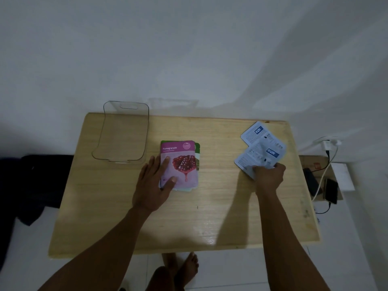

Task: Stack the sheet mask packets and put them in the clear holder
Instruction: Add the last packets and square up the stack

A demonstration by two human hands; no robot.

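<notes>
Your left hand [154,183] rests flat, fingers spread, on the pink pomegranate packet [181,164] topping a stack mid-counter [220,217]; lower packets show only edges. Your right hand [268,175] pinches overlapping white-and-blue packets [259,150], print unreadable. The clear holder [123,133] stands far left.

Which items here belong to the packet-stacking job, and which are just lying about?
Job: pomegranate packet stack under left hand; white packets pinched by right hand; clear holder, empty.

Lying about: phone, charger cable, dark cloth.
</notes>
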